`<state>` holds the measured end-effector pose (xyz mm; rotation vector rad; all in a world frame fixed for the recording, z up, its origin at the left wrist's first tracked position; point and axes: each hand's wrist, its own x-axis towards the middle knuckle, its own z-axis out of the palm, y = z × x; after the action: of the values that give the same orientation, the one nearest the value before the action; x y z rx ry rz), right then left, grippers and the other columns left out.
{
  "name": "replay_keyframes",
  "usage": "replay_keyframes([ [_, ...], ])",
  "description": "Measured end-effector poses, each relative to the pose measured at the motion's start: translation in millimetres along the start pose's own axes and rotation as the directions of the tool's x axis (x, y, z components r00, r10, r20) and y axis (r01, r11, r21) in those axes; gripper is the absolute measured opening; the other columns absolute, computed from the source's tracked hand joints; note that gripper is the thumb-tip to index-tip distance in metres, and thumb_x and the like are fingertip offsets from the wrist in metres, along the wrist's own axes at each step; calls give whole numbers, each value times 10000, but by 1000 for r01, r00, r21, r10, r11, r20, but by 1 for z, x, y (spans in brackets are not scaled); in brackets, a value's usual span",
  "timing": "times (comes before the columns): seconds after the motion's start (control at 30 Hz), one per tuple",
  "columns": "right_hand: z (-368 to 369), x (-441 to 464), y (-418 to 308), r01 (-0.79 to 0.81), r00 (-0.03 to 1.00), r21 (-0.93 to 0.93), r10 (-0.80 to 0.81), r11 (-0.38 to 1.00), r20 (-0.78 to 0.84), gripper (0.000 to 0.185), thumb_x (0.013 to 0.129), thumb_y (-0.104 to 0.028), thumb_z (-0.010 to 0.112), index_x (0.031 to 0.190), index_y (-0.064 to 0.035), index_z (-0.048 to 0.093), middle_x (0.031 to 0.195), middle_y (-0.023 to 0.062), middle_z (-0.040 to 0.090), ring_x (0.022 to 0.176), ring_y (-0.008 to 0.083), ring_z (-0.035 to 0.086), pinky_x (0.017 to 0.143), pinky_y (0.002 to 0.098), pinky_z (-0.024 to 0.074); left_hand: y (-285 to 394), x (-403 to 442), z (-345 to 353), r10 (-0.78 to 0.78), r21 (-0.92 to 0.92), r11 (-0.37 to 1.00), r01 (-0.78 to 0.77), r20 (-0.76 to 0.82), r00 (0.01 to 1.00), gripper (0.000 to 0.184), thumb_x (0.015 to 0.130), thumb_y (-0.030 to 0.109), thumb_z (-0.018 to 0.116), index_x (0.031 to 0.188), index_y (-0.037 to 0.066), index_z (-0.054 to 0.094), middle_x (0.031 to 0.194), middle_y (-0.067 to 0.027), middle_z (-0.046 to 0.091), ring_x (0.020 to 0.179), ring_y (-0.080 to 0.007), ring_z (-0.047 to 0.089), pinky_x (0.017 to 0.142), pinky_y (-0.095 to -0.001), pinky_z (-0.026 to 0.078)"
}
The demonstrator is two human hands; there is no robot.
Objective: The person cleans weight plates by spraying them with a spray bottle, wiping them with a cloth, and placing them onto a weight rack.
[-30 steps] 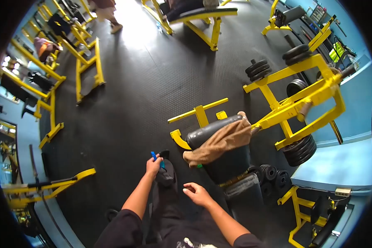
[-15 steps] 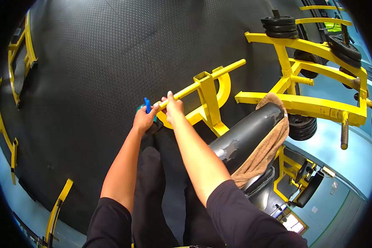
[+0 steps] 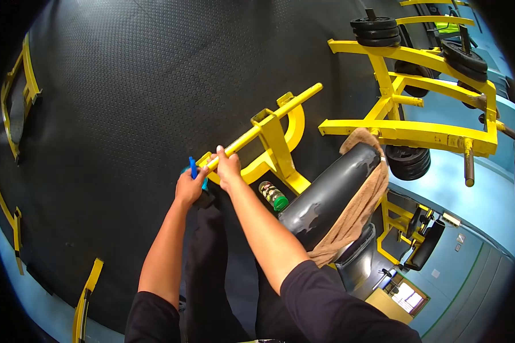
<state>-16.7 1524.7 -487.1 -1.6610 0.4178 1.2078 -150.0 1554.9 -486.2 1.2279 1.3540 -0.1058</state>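
Observation:
My left hand (image 3: pixel 190 187) is closed at the near end of a yellow metal bar (image 3: pixel 247 137). A narrow blue piece (image 3: pixel 193 167) sticks up from its fingers, with a bit of teal beside it; its kind is unclear. Just up the bar, my right hand (image 3: pixel 228 167) has its fingers around the metal, thumb on top. The bar is fixed across a yellow upright (image 3: pixel 273 142) with curved arms. By my right forearm lies a patterned bottle with a green lid (image 3: pixel 273 195). To the right is a worn black padded bench (image 3: pixel 329 194) with a brown towel (image 3: pixel 349 226) draped over it.
Yellow racks (image 3: pixel 418 131) holding black weight plates (image 3: pixel 375 31) stand at the upper right. More yellow frames (image 3: pixel 23 94) line the left side. Black textured rubber mat (image 3: pixel 137 86) covers the floor. A light blue wall (image 3: pixel 446 188) runs along the right.
The view has shifted, so the racks and bench appear farther left. The green-lidded bottle now shows beside my right forearm. Both hands remain at the near end of the bar.

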Motion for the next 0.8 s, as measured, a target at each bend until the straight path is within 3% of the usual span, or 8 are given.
replay_keyframes([
  [0.2, 0, -2, -6, -12, 999, 18, 13, 1000, -31, 291, 981, -284, 557, 978, 6, 536, 786, 96, 624, 693, 206, 633, 652, 327, 540, -6, 5, 8, 5, 6, 1000, -5, -25, 1000, 456, 891, 474, 627, 993, 34, 696, 850, -121, 689, 778, -221, 648, 723, -357, 484],
  [0.33, -13, -23, 18, 127, 972, -428, -197, 895, -124, 391, 900, -322, 634, 1044, 32, 551, 921, 203, 657, 849, 332, 655, 770, 434, 517, -7, 1, 14, -11, -107, 994, 7, -34, 999, 408, 917, 398, 635, 1021, 8, 695, 852, -49, 670, 784, -115, 594, 719, -299, 476],
  [0.43, -24, -129, 21, 357, 930, -438, -359, 825, 83, 454, 904, -296, 628, 1203, 6, 469, 965, 187, 670, 898, 325, 676, 776, 403, 532, -28, -8, 3, 2, -149, 989, -24, -141, 990, 362, 902, 371, 666, 918, 11, 699, 744, -17, 647, 664, -106, 558, 619, -303, 469],
  [0.57, -75, -285, 45, 476, 843, -164, -394, 864, 367, 338, 935, -286, 601, 1156, -44, 518, 839, 106, 623, 763, 217, 633, 714, 357, 498, -18, -88, -24, 233, 297, 936, -191, -114, 966, 483, 891, 464, 641, 883, -18, 656, 680, -75, 589, 649, -173, 572, 618, -352, 465],
  [0.6, -107, -323, 35, 423, 839, -293, -248, 857, 484, 307, 938, -283, 602, 1114, -37, 548, 801, 85, 594, 730, 179, 589, 698, 340, 484, -20, -111, -25, 260, 332, 919, -212, -107, 960, 463, 887, 445, 648, 822, -12, 624, 656, -74, 572, 644, -177, 572, 609, -361, 464],
  [0.67, -169, -381, 56, 419, 843, -280, -256, 864, 473, 306, 944, -292, 605, 1103, -32, 573, 848, 93, 633, 778, 188, 625, 737, 325, 499, -12, -163, -17, 228, 212, 952, -219, -20, 973, 428, 899, 378, 647, 719, 9, 527, 614, -31, 524, 583, -132, 488, 552, -341, 427],
  [0.73, -240, -422, 112, 325, 912, -275, -224, 905, 343, 380, 943, -342, 605, 1175, -42, 582, 1098, 139, 682, 1042, 225, 658, 885, 328, 514, 4, -231, 1, 249, 276, 926, -258, 66, 966, 390, 901, 342, 655, 739, -2, 566, 626, -9, 527, 602, -110, 472, 556, -325, 422],
  [0.8, -315, -457, 173, 262, 965, -279, -255, 924, 62, 377, 945, -353, 596, 1175, -54, 603, 1076, 135, 693, 1011, 229, 671, 875, 337, 519, -3, -279, 30, 239, 326, 912, -248, 66, 969, 365, 884, 322, 682, 775, -19, 611, 668, -15, 574, 634, -115, 504, 593, -309, 449],
])
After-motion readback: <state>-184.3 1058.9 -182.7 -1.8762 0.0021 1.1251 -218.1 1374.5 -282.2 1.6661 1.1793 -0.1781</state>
